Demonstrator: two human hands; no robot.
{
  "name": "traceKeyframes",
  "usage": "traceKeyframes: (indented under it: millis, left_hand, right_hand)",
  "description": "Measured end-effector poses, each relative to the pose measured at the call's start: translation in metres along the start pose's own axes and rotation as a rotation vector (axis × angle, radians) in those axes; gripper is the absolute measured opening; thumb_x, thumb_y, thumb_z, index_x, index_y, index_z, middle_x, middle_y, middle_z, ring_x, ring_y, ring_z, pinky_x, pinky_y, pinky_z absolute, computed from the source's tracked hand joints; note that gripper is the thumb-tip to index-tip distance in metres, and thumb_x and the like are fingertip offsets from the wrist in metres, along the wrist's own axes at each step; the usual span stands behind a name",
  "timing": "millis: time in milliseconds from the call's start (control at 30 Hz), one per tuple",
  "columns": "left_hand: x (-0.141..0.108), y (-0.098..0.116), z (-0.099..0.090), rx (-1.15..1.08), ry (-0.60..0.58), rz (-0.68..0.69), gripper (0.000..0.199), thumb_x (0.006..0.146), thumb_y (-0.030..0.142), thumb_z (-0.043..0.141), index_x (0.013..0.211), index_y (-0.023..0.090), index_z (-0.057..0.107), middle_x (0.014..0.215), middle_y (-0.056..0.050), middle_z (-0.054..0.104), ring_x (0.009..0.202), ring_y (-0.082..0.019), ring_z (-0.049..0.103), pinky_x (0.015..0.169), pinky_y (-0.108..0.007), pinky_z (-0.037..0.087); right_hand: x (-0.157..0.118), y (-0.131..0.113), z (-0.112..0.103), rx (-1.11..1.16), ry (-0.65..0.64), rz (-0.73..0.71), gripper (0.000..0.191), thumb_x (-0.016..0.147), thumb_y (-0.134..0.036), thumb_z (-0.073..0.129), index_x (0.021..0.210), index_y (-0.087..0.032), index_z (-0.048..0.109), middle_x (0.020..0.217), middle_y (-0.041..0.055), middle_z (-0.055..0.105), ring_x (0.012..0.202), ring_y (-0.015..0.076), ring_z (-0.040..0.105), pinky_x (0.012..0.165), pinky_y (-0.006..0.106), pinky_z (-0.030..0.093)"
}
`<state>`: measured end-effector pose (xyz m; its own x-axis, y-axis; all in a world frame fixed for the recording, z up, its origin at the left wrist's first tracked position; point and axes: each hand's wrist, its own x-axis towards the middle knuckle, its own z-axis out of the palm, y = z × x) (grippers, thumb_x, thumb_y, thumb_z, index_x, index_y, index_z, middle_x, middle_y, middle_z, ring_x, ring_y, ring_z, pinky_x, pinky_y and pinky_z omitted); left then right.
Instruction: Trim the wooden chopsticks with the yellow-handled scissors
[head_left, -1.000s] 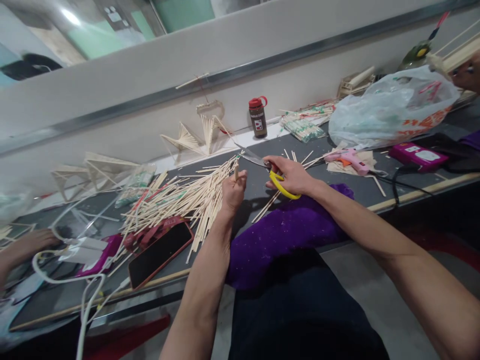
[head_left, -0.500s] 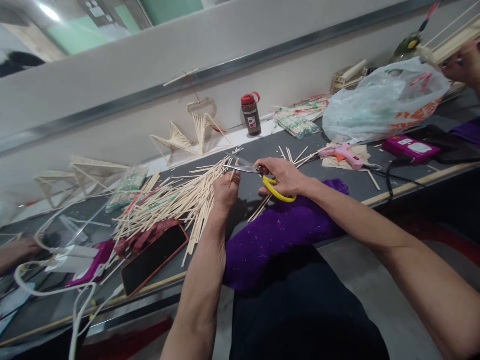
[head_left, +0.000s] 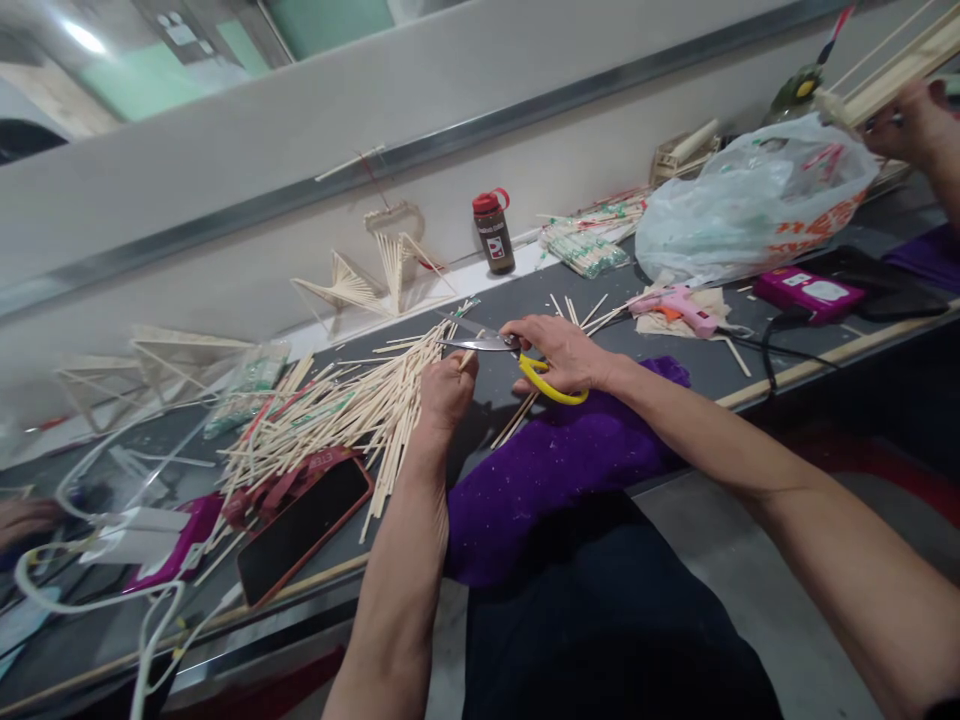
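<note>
Along the foot of the wall, a dark bottle (head_left: 493, 245) with a red cap is standing upright, its body hiding whatever is inside. To its right, a clear packet (head_left: 589, 250) with green print is holding pale sticks, and beyond it a white plastic bag (head_left: 750, 210) is bulging, its contents too blurred to name. Another packet (head_left: 251, 390) is lying at the left, beside a heap of loose sticks (head_left: 352, 415) spreading over the grey tabletop (head_left: 536, 295). Above the tabletop, just right of the heap, the scissors (head_left: 491, 344) are pointing left and slightly away from the person, their long axis running mostly crosswise and their blades standing apart. The right hand (head_left: 559, 350) is gripping the yellow handles. The left hand (head_left: 448, 390) is closing around a short stick (head_left: 466, 359), whose end is poking up beside the thumb, near the lower blade, and leaning right; whether they are touching, one cannot tell. Below both hands, a purple cloth (head_left: 540, 480) is lying over the tabletop's edge.
</note>
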<state>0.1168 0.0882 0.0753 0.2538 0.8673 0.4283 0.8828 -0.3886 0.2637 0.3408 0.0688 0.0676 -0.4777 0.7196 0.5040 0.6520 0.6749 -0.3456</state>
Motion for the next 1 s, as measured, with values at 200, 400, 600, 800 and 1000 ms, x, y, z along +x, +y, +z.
traceKeyframes:
  millis: [200, 400, 600, 800, 1000]
  left_hand:
    - [0.0000, -0.0005, 0.0000, 0.004, -0.006, 0.006, 0.038, 0.090, 0.021, 0.048, 0.053, 0.019, 0.051, 0.051, -0.002, 0.048, 0.053, -0.014, 0.047, 0.058, -0.029, 0.026]
    - [-0.0004, -0.0020, 0.0015, -0.028, -0.012, 0.029, 0.036, 0.089, 0.023, 0.047, 0.053, 0.020, 0.050, 0.050, -0.002, 0.048, 0.054, -0.016, 0.049, 0.058, -0.030, 0.026]
    - [-0.0012, 0.0019, 0.0008, -0.078, -0.007, 0.015, 0.040, 0.091, 0.032, 0.047, 0.053, 0.021, 0.048, 0.050, -0.002, 0.046, 0.054, -0.015, 0.047, 0.058, -0.029, 0.026]
    - [-0.0010, 0.0029, 0.0012, -0.080, -0.016, 0.017, 0.040, 0.091, 0.027, 0.046, 0.051, 0.020, 0.044, 0.051, -0.001, 0.045, 0.053, -0.014, 0.045, 0.058, -0.029, 0.025]
    - [-0.0001, 0.0030, 0.0055, -0.051, -0.006, 0.005, 0.040, 0.092, 0.031, 0.043, 0.053, 0.020, 0.046, 0.051, -0.002, 0.045, 0.053, -0.015, 0.045, 0.059, -0.030, 0.027]
  right_hand:
    - [-0.0009, -0.0001, 0.0000, 0.050, -0.015, -0.016, 0.068, 0.074, -0.052, 0.073, 0.129, -0.023, 0.047, 0.107, 0.0065, 0.058, 0.096, 0.0238, 0.054, 0.085, 0.037, 0.043]
    - [-0.0012, 0.0004, 0.0018, 0.120, -0.019, 0.009, 0.057, 0.079, -0.043, 0.070, 0.127, -0.025, 0.046, 0.108, 0.0068, 0.059, 0.095, 0.0222, 0.055, 0.085, 0.036, 0.045]
    - [-0.0007, 0.0000, 0.0036, 0.163, -0.033, 0.053, 0.049, 0.079, -0.022, 0.061, 0.126, -0.024, 0.047, 0.115, 0.0063, 0.061, 0.086, 0.0178, 0.056, 0.086, 0.035, 0.046]
    - [-0.0014, 0.0004, 0.0042, 0.142, -0.048, 0.087, 0.050, 0.074, -0.017, 0.056, 0.124, -0.024, 0.049, 0.107, 0.0052, 0.063, 0.081, 0.0171, 0.053, 0.081, 0.034, 0.046]
    - [-0.0012, -0.0013, 0.0044, 0.096, -0.048, 0.103, 0.048, 0.073, -0.019, 0.053, 0.121, -0.022, 0.050, 0.110, 0.0068, 0.063, 0.080, 0.0174, 0.053, 0.075, 0.032, 0.043]
